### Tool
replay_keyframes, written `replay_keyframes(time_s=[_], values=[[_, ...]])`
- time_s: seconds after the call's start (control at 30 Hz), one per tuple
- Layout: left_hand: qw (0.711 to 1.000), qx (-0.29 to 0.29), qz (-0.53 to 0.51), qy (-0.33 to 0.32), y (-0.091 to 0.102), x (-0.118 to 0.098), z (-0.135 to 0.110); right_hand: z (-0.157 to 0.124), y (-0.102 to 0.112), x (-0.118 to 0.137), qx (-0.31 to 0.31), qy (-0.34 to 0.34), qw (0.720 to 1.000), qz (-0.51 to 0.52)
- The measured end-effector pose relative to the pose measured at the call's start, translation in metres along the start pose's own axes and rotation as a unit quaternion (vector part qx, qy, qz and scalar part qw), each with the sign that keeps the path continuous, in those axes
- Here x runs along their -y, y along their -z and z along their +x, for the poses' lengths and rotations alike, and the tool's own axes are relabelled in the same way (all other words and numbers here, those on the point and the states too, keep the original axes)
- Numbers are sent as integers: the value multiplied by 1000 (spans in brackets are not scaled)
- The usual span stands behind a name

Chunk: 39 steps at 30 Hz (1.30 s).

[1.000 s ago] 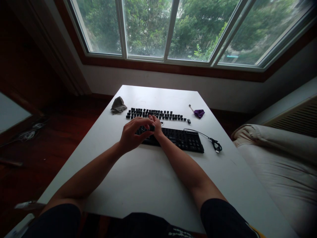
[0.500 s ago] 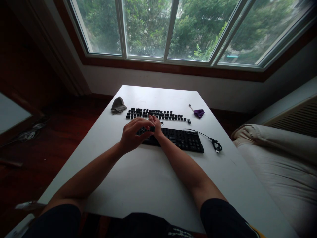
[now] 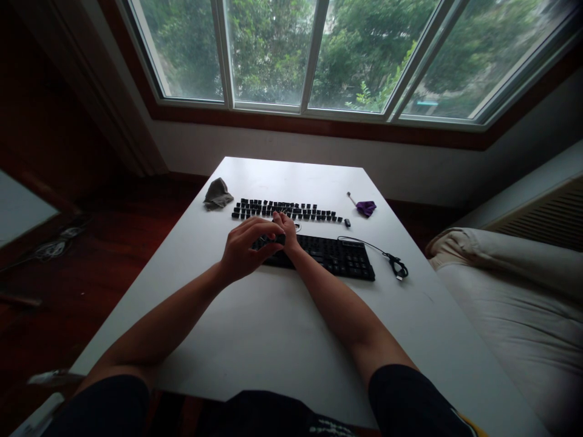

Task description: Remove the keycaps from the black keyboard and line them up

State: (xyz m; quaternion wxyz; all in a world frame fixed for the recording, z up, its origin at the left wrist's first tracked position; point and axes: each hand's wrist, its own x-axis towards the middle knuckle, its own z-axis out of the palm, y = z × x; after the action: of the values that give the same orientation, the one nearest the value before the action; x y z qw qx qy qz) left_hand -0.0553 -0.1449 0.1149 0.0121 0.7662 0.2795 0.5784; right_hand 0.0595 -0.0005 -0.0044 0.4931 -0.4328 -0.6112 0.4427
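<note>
Both my hands meet over the left part of a black keyboard [image 3: 334, 255] on a white table [image 3: 268, 328]. My left hand [image 3: 243, 246] is curled, its fingertips pinched on a small dark keycap [image 3: 274, 239] just above the keys. My right hand [image 3: 286, 229] is pressed against the same spot with its fingers bent and closed; what they grip is hidden. Behind the hands, loose black keycaps [image 3: 291, 210] lie in rows on the table.
A crumpled grey cloth [image 3: 217, 193] lies at the far left of the keycap rows. A purple cloth [image 3: 366, 207] with a small brush beside it lies at the far right. The keyboard's cable [image 3: 394, 262] coils off to the right. A cushioned seat [image 3: 514, 303] stands beside the table, under windows.
Both hands have sunk slightly toward the keyboard, and the dark keycap between them is lower and more covered by my fingers. Nothing else has moved.
</note>
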Motion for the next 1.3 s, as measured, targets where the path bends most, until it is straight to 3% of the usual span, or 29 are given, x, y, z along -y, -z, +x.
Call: replay_keyframes(time_s=[0.47, 0.7, 0.83, 0.93, 1.13, 1.3], values=[[1000, 2, -15, 5, -1, 0, 0, -2, 0, 4, 3, -15, 1000, 3], [992, 3, -98, 85, -1, -2, 0, -3, 1, 6, 1, -17, 1000, 2], [952, 5, -249, 180, -2, 1, 0, -2, 1, 4, -5, -11, 1000, 0], [917, 7, -335, 216, -4, 5, -2, -1, 1, 2, -4, -8, 1000, 0], [867, 42, -424, 260, -4, 5, -3, -1, 1, 0, -3, -7, 1000, 8], [817, 105, -482, 298, -1, 2, -2, -1, 1, 0, -4, -4, 1000, 3]])
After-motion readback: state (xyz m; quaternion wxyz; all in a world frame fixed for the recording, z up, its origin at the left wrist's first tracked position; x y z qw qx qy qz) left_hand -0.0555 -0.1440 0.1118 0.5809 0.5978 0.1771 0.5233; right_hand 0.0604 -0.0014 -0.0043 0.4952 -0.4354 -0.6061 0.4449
